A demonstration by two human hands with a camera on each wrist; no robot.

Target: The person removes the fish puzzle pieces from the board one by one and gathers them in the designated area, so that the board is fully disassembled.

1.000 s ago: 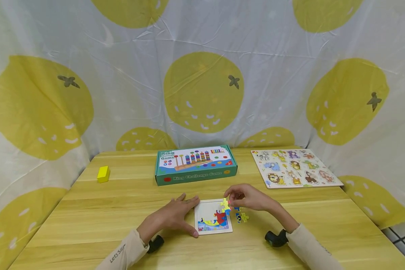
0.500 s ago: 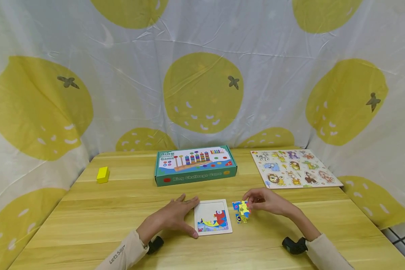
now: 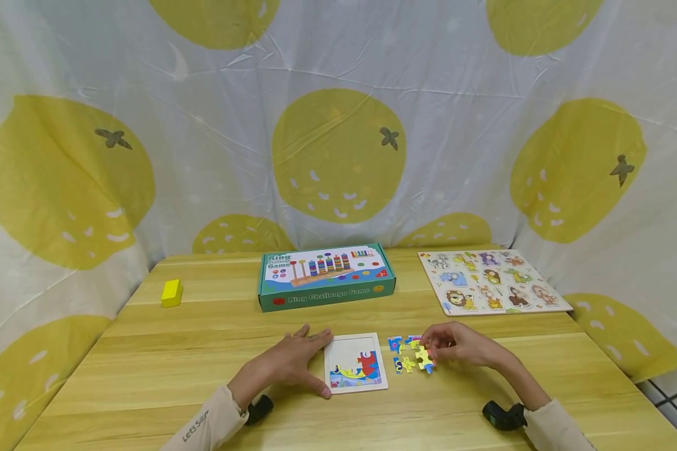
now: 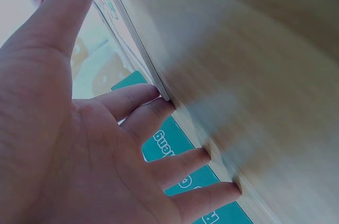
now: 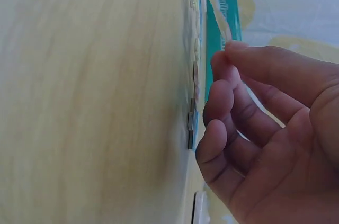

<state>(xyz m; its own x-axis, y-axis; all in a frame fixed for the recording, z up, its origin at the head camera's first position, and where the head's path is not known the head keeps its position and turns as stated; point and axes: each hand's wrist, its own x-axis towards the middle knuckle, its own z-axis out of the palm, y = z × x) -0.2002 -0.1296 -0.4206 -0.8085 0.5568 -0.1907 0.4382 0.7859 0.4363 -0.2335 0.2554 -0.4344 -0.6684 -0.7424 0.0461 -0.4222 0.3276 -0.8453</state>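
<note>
My left hand (image 3: 284,360) lies spread on the table, thumb and fingertips at the left edge of a white puzzle tray (image 3: 346,345). Joined pieces fill the tray's lower part with a red, yellow and blue picture (image 3: 368,364). To the tray's right, my right hand (image 3: 461,343) pinches a yellow jigsaw puzzle piece (image 3: 424,358) between thumb and index finger. In the right wrist view that puzzle piece (image 5: 219,13) is seen edge-on, raised off the table. Several loose pieces (image 3: 397,345) lie between the tray and the right hand.
Behind the tray stands a green Ring Challenge Game box (image 3: 327,277). An animal puzzle board (image 3: 493,282) lies at the back right, and a yellow block (image 3: 172,292) sits at the far left. A lemon-print curtain (image 3: 338,156) hangs behind the table (image 3: 214,313).
My right hand has moved rightward from above the tray, carrying the pinched puzzle piece past the loose pieces. The left hand and tray stay where they were.
</note>
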